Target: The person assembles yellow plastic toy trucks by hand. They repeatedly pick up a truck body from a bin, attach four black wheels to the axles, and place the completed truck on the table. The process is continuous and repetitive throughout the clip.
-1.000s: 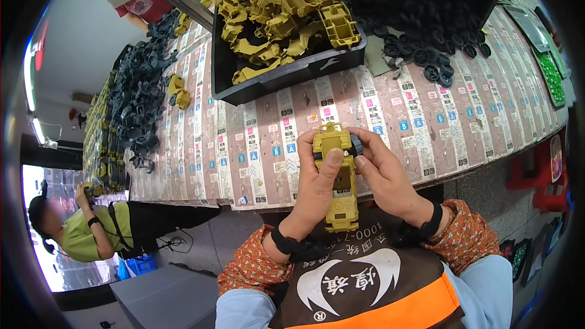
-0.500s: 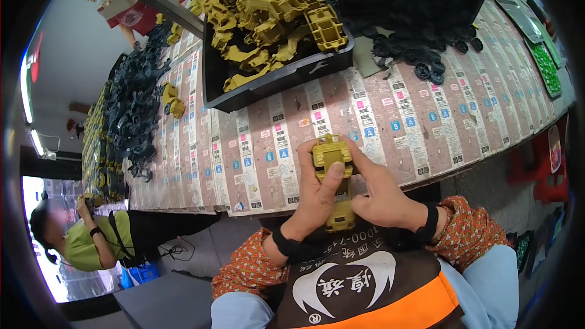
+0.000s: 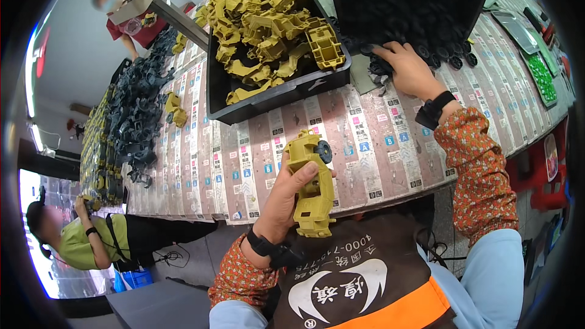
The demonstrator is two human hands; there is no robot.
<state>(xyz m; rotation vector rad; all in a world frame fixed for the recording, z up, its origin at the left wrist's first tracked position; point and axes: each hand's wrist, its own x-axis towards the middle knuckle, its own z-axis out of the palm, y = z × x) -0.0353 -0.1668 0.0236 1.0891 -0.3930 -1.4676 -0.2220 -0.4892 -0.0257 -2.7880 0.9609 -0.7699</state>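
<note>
In my left hand (image 3: pixel 279 200) I hold a yellow plastic toy vehicle body (image 3: pixel 315 198), fingers wrapped round its left side and thumb on top. One black wheel (image 3: pixel 323 152) sits at the body's far right corner. My right hand (image 3: pixel 409 72) reaches far forward over a pile of loose black wheels (image 3: pixel 448 52). Its fingers are stretched out, with the fingertips among the nearest wheels; whether they touch one is hard to see. Behind that pile stands a large black bin (image 3: pixel 409 0) with more wheels in its dark inside.
A black crate (image 3: pixel 286 96) heaped with yellow vehicle bodies (image 3: pixel 262 27) stands ahead. Dark parts (image 3: pixel 131 122) and a loose yellow piece (image 3: pixel 176 111) lie leftward. Green pieces fill a tray (image 3: pixel 541 79) at right. Two co-workers (image 3: pixel 85 244) (image 3: pixel 137 27) are on the left.
My right hand has left the vehicle body and moved forward and right to the wheel pile. My left hand has shifted left with the body, now turned so a wheel shows on its right side.
</note>
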